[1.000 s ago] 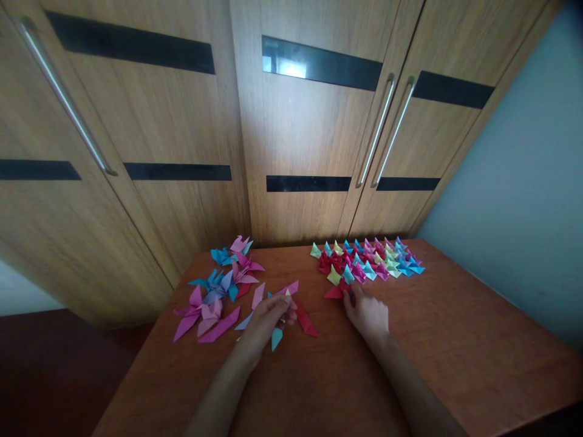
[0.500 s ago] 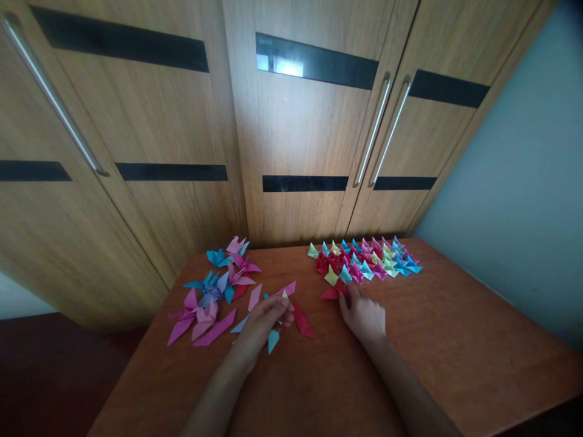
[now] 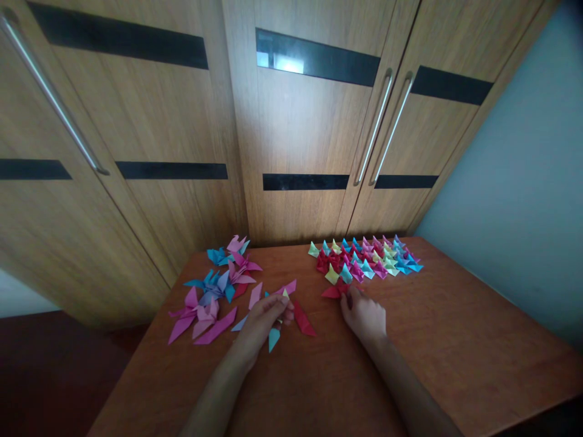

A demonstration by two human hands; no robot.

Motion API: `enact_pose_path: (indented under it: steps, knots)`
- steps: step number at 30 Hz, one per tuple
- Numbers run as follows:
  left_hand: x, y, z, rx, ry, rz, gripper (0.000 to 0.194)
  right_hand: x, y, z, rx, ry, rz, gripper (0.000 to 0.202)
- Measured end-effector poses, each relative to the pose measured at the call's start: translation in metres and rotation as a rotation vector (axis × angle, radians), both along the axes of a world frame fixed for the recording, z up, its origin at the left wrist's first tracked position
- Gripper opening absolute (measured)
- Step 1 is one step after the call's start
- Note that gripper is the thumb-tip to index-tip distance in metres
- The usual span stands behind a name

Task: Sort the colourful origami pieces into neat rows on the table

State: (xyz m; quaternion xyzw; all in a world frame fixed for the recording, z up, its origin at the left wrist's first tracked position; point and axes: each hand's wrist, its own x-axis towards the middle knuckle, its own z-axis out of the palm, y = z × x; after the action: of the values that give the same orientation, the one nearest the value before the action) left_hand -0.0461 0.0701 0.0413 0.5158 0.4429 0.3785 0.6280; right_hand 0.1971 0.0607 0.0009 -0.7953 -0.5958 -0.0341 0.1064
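My left hand (image 3: 266,315) is closed above the table, a small pale yellow folded paper piece (image 3: 285,293) pinched between thumb and fingers, mostly hidden by them. Around it lie flat folded paper pieces, among them a red one (image 3: 303,320), a pink one (image 3: 255,295) and a light blue one (image 3: 274,339). Farther right, my right hand (image 3: 367,317) has its fingertips closed on a red origami piece (image 3: 334,291) with pointed ends, which rests on the table. That piece sits at the front of close rows of small colourful origami pieces (image 3: 358,273).
Larger pink and blue origami shapes (image 3: 212,288) lie in a loose group at the table's left edge. The brown wooden table (image 3: 319,388) stands against a wardrobe (image 3: 300,133) with metal handles. A pale wall (image 3: 523,200) rises on the right.
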Motion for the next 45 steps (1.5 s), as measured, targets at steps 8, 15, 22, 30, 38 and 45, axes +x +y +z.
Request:
enact_pose_path:
  steps: [8,15,22,30,38,45]
  knots:
    - [0.0,0.001,0.001,-0.009,0.022,-0.002,0.031,0.0,-0.001,0.001,0.007,0.005,0.002,0.021]
    - [-0.001,0.004,-0.003,-0.015,0.02,0.004,0.032,0.0,-0.001,0.002,0.014,0.018,0.002,0.021]
    - [-0.001,0.003,0.001,0.006,0.02,0.007,0.031,0.002,-0.001,-0.001,0.018,0.009,0.007,0.02]
    - [-0.001,0.002,0.003,0.005,0.047,0.011,0.032,0.003,-0.001,0.003,-0.015,0.008,-0.004,0.02]
    - [-0.003,0.004,0.001,0.0,0.034,0.007,0.033,0.002,-0.002,0.003,0.001,0.019,0.006,0.02]
    - [-0.01,0.01,-0.002,0.062,0.047,0.062,0.032,0.007,-0.006,0.002,0.119,0.051,-0.038,0.021]
